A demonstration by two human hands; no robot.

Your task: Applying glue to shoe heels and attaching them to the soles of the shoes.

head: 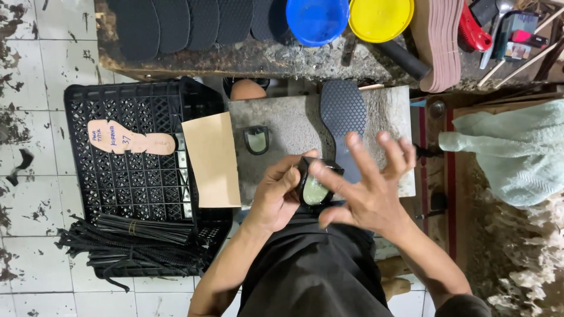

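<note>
1. Stained white floor tiles fill the nine o'clock side; a rough stone workbench edge runs across twelve o'clock, and a grey stone slab sits at the centre over the person's lap, seemingly as a firm working surface close to both hands.

2. Left hand is clamped on a small black heel piece with a pale, glossy inner face, thumb on its upper rim, tilting that face up toward the camera; the piece sits just below centre, at the near edge of the slab.

3. Right hand is spread open, fingers fanned apart; its index finger lies on the pale face, as if pressing or smearing there while the other fingers stay clear of it.

4. A black textured rubber outsole lies flat on the slab at one o'clock of the hands, within easy reach; a second small black heel piece rests on the slab at eleven o'clock.

5. At nine o'clock a black plastic crate stands upturned as a side table, carrying a tan cardboard insole pattern with handwriting, a plain tan card sheet and a bundle of thin black straps.

6. Along twelve o'clock sit a blue plastic bowl and a yellow plastic lid; a pale green towel lies at three o'clock.
</note>
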